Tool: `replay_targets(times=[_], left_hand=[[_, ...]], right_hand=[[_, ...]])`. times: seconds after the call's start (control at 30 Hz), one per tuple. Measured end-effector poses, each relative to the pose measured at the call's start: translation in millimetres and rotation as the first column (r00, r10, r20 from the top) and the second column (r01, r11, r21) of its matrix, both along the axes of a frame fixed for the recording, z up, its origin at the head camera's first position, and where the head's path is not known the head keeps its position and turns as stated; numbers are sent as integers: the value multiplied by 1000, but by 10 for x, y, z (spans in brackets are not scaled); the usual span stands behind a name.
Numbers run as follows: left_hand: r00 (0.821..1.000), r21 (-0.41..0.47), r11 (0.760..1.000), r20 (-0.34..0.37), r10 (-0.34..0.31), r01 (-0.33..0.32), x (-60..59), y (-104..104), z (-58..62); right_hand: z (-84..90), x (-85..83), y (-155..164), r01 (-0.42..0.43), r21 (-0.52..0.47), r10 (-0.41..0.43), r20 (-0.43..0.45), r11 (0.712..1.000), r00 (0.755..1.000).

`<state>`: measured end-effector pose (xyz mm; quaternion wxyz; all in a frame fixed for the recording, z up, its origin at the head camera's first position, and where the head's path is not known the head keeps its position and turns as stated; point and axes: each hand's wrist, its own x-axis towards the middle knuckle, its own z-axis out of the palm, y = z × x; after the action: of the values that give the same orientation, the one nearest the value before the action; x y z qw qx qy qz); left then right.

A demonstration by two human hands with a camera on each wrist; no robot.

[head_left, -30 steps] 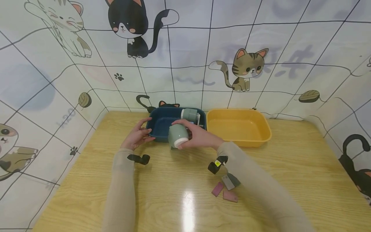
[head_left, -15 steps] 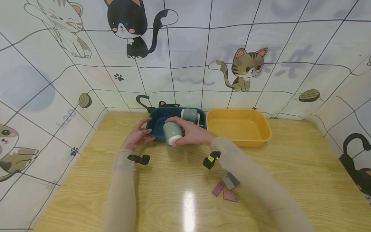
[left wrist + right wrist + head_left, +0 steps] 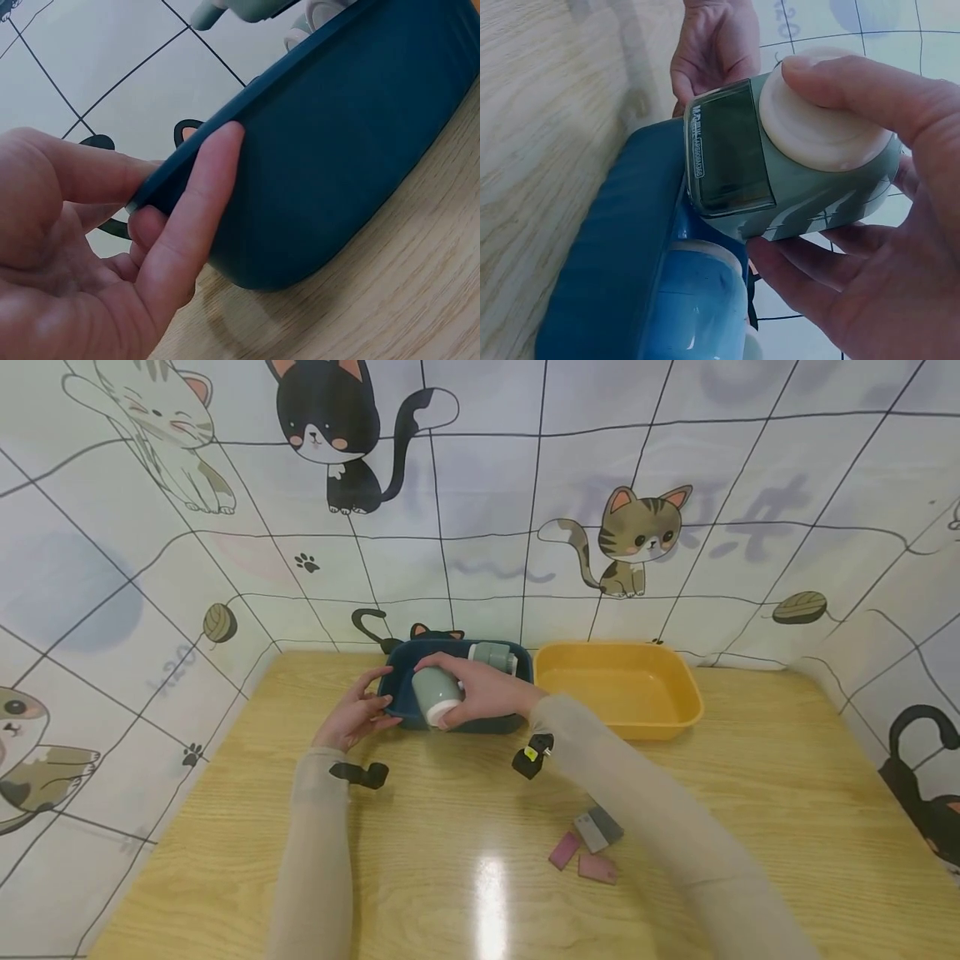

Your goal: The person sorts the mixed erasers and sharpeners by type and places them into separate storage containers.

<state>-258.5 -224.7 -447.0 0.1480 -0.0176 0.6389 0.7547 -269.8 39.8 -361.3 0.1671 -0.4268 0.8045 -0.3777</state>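
Observation:
My right hand holds a rounded grey-green canister-like thing with a white round end, tilted over the left front of the blue bin. In the right wrist view, the thumb lies on the white end and the fingers wrap the far side; a dark glossy panel with small lettering shows. My left hand grips the bin's left rim, fingers on both sides of the wall. Inside the bin, a second grey-green cylinder with a white end lies on its side, partly hidden by my right hand.
A yellow bin stands right beside the blue one. Nearer on the wooden table lie grey flat pieces and two pink ones, close to my right sleeve. A cat-print backdrop rises behind the bins.
My right hand has moved left and slightly back with the grey-green canister, bringing it further over the blue bin. The left hand has kept its place at the rim.

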Motion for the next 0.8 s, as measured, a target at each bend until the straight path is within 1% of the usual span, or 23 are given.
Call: replay_targets(times=[0.17,0.43,0.57,0.63,0.8], left_hand=[[1000,-10,1000,2,3,-3,-11,16,1],[1000,5,1000,10,-4,4,-20,35,-18],[1000,4,1000,2,-6,6,-5,18,-29],[1000,10,1000,-2,4,-4,-2,9,-25],[1000,20,1000,-20,7,-6,14,-16,-8]], right_hand=[[29,-44,-49,14,24,-13,-12,1000,1000],[28,-129,-147,70,47,-70,6,996,997],[27,-163,-208,86,68,-86,4,994,996],[32,-193,-241,95,77,-95,-8,992,995],[21,-241,-329,143,91,-144,1,985,990]])
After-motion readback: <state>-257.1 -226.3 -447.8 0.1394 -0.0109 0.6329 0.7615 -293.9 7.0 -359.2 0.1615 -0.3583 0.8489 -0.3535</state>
